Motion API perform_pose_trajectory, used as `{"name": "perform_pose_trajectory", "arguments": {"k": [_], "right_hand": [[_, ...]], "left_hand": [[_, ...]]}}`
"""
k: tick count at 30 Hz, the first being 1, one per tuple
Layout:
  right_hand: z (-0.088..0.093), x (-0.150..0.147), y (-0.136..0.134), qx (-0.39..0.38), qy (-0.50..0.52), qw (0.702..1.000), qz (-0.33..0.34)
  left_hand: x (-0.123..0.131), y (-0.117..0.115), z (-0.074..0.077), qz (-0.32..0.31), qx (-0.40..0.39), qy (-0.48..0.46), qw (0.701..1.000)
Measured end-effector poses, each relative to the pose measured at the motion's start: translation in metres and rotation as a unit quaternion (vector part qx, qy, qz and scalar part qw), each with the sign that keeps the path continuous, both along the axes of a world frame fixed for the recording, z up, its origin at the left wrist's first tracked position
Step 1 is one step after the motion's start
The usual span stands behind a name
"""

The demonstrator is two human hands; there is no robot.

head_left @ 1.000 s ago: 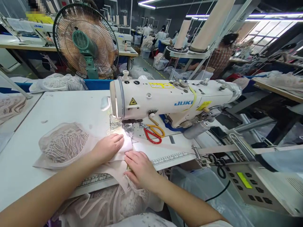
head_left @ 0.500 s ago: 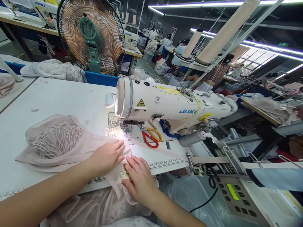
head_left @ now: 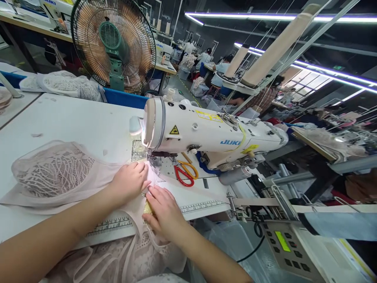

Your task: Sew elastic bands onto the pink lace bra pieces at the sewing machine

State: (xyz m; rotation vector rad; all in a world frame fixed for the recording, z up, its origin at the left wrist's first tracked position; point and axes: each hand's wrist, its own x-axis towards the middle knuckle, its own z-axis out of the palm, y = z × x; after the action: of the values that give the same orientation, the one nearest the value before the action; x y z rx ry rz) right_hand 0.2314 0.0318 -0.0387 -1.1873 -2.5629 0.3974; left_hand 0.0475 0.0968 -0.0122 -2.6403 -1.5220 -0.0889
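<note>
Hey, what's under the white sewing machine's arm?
Under the arm of the white sewing machine, red-and-yellow-handled scissors stick out, and pale pink fabric reaches the needle end. The scissors' blades are mostly covered, and I can't make out the needle's tip.

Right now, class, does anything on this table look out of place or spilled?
Small pale scraps lie loose on the white tabletop, apart from the lace garment; they look like stray litter. No spill shows.
</note>
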Motion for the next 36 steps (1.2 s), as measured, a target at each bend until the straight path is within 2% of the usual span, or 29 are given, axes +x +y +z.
{"name": "perform_pose_trajectory", "arguments": {"k": [6,10,15,21,25,29,32,36], "right_hand": [[0.003,0.006,-0.006,0.002,-0.01,1.0,0.03],[0.002,0.006,-0.004,0.001,-0.012,1.0,0.012],[0.006,0.005,0.006,-0.005,-0.013,1.0,-0.011],[0.007,0.006,0.007,-0.006,-0.014,1.0,-0.006],[0.013,0.016,0.009,0.008,0.015,1.0,0.001],[0.022,0.051,0.03,0.069,0.086,0.993,-0.052],[0.025,0.083,0.059,0.08,0.063,0.989,-0.112],[0.016,0.107,0.101,0.026,-0.004,0.998,-0.064]], "left_hand": [[-0.003,-0.001,-0.005,0.0,0.005,-0.022,1.0],[0.0,0.006,-0.012,-0.001,0.009,-0.022,1.0],[0.004,0.013,-0.012,0.023,0.007,-0.029,0.999],[-0.003,0.012,-0.013,-0.047,0.009,-0.016,0.999],[-0.005,0.013,-0.017,-0.057,0.015,-0.014,0.998],[-0.006,0.016,-0.018,-0.051,-0.002,-0.017,0.999],[-0.009,0.02,-0.017,-0.042,-0.025,-0.014,0.999],[-0.015,0.028,-0.017,-0.033,-0.049,-0.029,0.998]]}}
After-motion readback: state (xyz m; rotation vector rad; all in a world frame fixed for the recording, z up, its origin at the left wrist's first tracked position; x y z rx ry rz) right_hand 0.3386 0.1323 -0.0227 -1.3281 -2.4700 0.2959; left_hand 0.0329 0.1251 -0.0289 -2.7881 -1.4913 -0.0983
